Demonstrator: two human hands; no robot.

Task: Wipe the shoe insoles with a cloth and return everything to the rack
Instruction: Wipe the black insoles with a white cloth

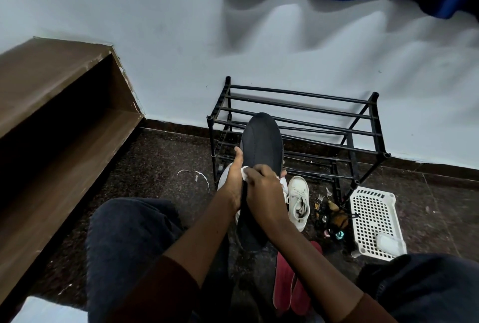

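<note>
I hold a dark grey insole (261, 146) upright in front of the black shoe rack (298, 125). My left hand (234, 180) grips its left edge, thumb up along the side. My right hand (261, 190) presses a white cloth (245, 171) against the insole's middle, fingers curled round the cloth. Only a small corner of the cloth shows between my hands. The insole's heel end hangs down behind my right wrist.
A white sneaker (299, 202) stands on the dark floor below the rack; another white shoe (224, 179) is mostly hidden behind my hands. Two red insoles (290, 283) lie near my knees. A white plastic basket (373, 221), small clutter (331, 216), and a brown shelf (51, 115) at the left.
</note>
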